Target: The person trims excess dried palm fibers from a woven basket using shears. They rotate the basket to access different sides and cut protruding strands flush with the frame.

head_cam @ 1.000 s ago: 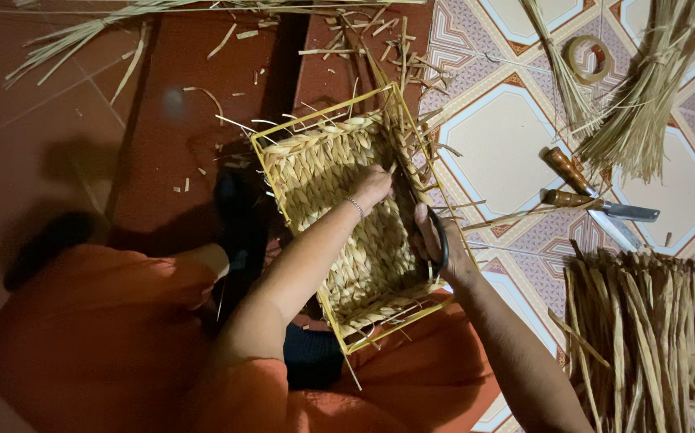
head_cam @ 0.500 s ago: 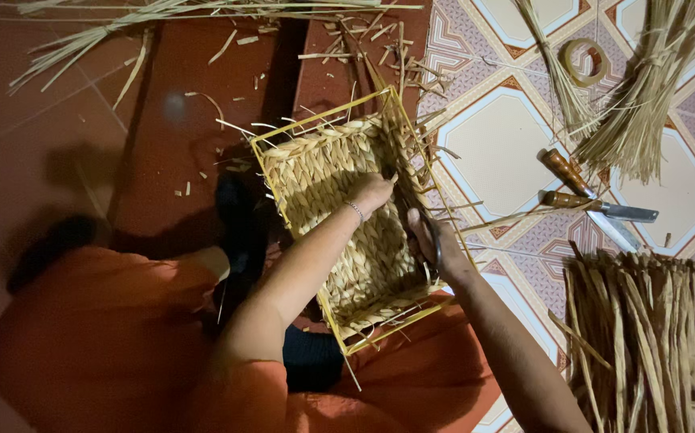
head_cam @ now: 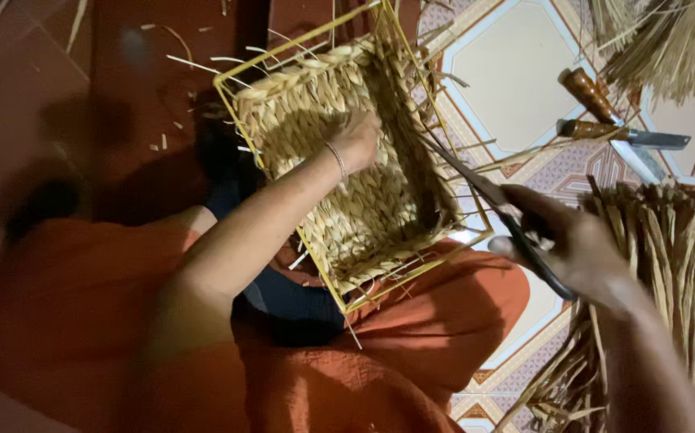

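**Head view: scissors drawn back from the basket's edge**

Head view looked straight down at a person seated on the floor in orange clothing. I saw that the right hand [head_cam: 576,244], which half a second earlier had been up against the basket's near side, had pulled away to the right, so the scissors [head_cam: 496,204] now met the basket only at the blade tips; I judged one snip was over. The woven basket [head_cam: 347,160] on its yellow wire frame [head_cam: 227,80] rested tilted on the lap. The left hand [head_cam: 357,138] lay inside it, fingers curled and pressed on the weave, forearm stretched across. The right hand's fingers were wrapped round the scissor handles, wrist bent. Loose straw bundles [head_cam: 668,240] and two wooden-handled knives [head_cam: 604,116] lay on the tiles to the right.
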